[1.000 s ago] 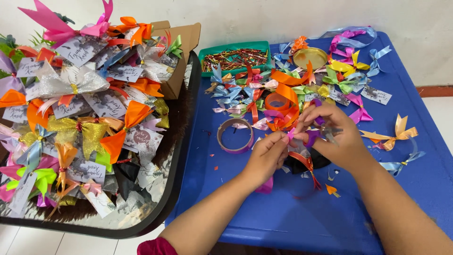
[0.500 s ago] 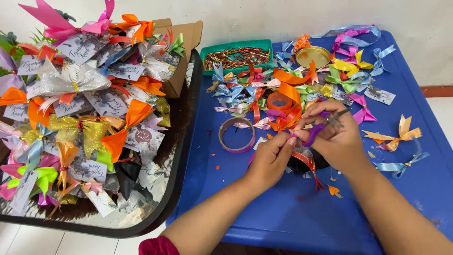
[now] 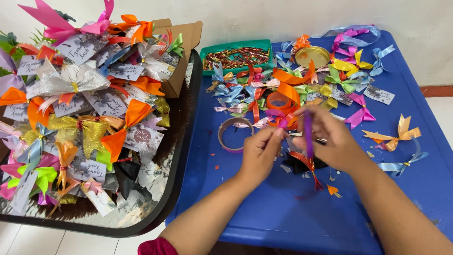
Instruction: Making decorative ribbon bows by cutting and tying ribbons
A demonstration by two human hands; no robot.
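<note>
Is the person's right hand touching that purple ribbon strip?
Touching. The head view shows the right hand pinching the purple ribbon strip between its fingertips, with the left hand meeting it from the other side.

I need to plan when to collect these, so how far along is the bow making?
Done: a black tray is heaped with finished, tagged ribbon bows. In hand: the left hand and right hand work a purple ribbon strip. Left: loose bows and cut ribbons on the blue table, plus ribbon rolls.
</note>
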